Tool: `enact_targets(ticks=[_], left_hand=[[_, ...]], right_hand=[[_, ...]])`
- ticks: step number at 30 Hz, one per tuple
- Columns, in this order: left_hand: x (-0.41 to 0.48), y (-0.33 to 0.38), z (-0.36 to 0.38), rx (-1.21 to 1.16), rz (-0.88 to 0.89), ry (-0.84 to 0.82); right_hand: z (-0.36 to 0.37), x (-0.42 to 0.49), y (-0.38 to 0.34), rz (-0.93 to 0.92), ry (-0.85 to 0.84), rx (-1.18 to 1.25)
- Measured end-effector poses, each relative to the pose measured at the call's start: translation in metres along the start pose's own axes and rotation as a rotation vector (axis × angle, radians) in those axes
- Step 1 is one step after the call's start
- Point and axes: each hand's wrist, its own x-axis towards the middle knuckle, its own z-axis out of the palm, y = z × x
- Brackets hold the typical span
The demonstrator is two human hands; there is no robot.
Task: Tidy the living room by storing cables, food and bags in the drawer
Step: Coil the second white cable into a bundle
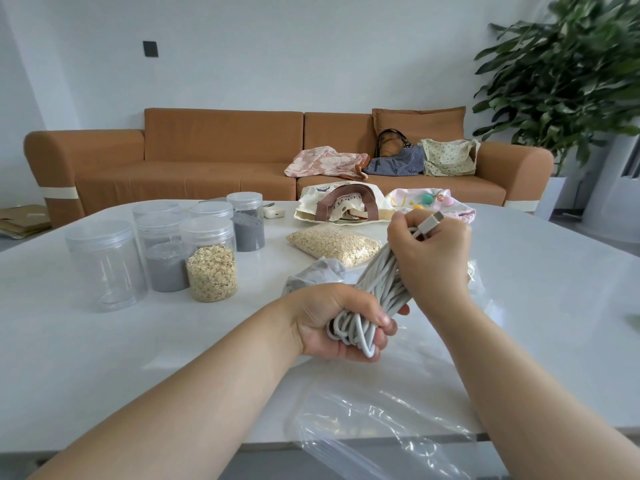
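Note:
A coiled white cable (375, 289) stretches between my two hands above the white table (104, 358). My left hand (332, 323) grips the bundle's lower loops. Its upper end is held by my right hand (433, 251), with the plug sticking out past the fingers. A clear plastic bag (381, 431) lies flat on the table edge under my arms. Behind the cable lie a bag of oats (332, 242) and a grey packet (311, 275). Two tote bags (341, 202) (433, 200) rest at the table's far side. No drawer is in view.
Several clear lidded jars (104, 261) stand at the left, some holding oats or grey powder. A small white case (273, 212) sits behind them. An orange sofa (173, 157) carries three more bags (388, 161). A potted plant (568, 81) stands at the right.

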Motion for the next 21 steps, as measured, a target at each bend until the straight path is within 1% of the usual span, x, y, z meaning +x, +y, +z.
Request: enact_targets(ticks=[11, 15, 16, 18, 20, 21], left_hand=[[-0.006, 0.003, 0.003, 0.241, -0.058, 0.149], [-0.003, -0.001, 0.006, 0.247, -0.045, 0.215], [-0.001, -0.003, 0.008, 0.242, -0.026, 0.249], [0.006, -0.007, 0.007, 0.239, 0.037, 0.382], [0.011, -0.007, 0.008, 0.268, 0.117, 0.537], [0.012, -0.006, 0.008, 0.288, 0.15, 0.606]], right_hand=[[0.002, -0.002, -0.003, 0.075, -0.106, 0.046], [0.002, 0.002, 0.0, 0.114, -0.191, 0.083], [0.003, 0.004, 0.002, 0.145, -0.198, 0.088], [0.006, 0.006, 0.005, 0.247, -0.164, 0.105], [0.009, 0.006, 0.008, 0.416, -0.162, 0.182], [0.01, 0.007, 0.01, 0.522, -0.194, 0.233]])
